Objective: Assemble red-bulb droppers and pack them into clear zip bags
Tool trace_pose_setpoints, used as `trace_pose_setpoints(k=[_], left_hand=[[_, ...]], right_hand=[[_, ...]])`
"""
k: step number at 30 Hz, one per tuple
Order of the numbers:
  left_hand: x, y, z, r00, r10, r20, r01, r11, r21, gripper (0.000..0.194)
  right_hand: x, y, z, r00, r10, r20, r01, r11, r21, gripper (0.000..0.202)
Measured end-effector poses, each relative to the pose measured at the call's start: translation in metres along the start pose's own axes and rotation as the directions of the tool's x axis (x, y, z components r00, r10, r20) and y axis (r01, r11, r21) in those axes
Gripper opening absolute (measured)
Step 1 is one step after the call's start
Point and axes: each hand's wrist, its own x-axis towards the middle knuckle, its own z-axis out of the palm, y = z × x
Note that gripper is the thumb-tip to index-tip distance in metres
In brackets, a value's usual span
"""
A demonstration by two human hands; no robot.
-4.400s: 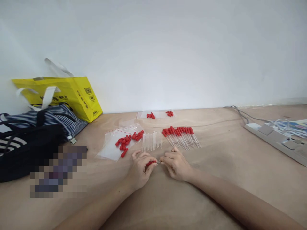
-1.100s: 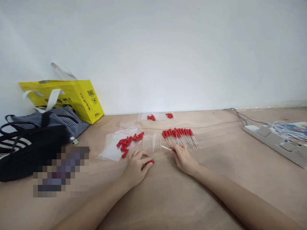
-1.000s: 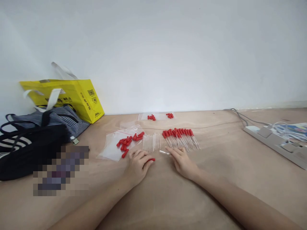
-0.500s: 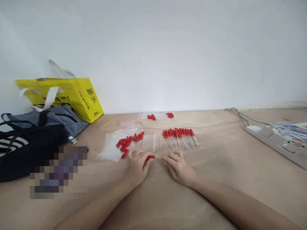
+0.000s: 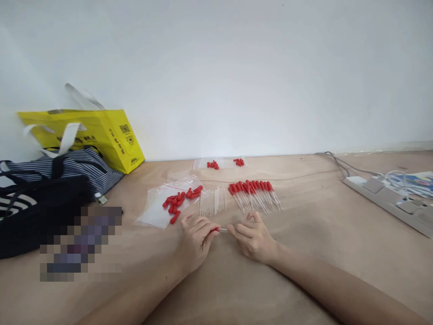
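Pinched in my left hand (image 5: 198,239) is a red rubber dropper bulb (image 5: 215,229), mostly covered by the fingers. My right hand (image 5: 252,237) grips a thin clear dropper tube (image 5: 223,230), whose visible end meets the bulb's mouth. How deep the tube sits inside cannot be made out. Beyond my left hand, loose red bulbs (image 5: 174,201) lie on a clear zip bag (image 5: 154,207). A row of bare tubes (image 5: 213,201) lies just beyond the gap between my hands. Past my right hand are several droppers with red bulbs on their tubes (image 5: 255,194), side by side.
Near the wall lies another clear bag (image 5: 223,163) with red bulbs and tubes. At left stand a yellow bag (image 5: 115,140), a striped bag (image 5: 91,169) and a black bag (image 5: 61,198). A power strip (image 5: 389,203) with cables lies at right on the wooden table (image 5: 304,234).
Both hands, with the bulb and tube between them, have shifted slightly toward me, and less of the red bulb shows. The objects lying on the table stay in place.
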Motion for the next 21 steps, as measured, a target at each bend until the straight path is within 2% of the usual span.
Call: trace_pose_setpoints(k=[5,10,21], left_hand=[[-0.003,0.004,0.002,0.996,0.09,-0.01,-0.09,0.996,0.005,0.022],[-0.004,0.007,0.003,0.996,0.079,-0.047,-0.079,0.997,0.011,0.024],[-0.002,0.011,0.001,0.996,0.08,-0.031,-0.081,0.996,-0.024,0.021]], right_hand=[[0.002,0.002,-0.005,0.994,-0.108,-0.015,0.107,0.991,-0.08,0.026],[0.003,-0.004,-0.004,0.998,-0.046,-0.044,0.043,0.997,-0.07,0.028],[0.01,-0.01,0.0,0.999,0.008,-0.037,-0.006,0.999,0.049,0.022]])
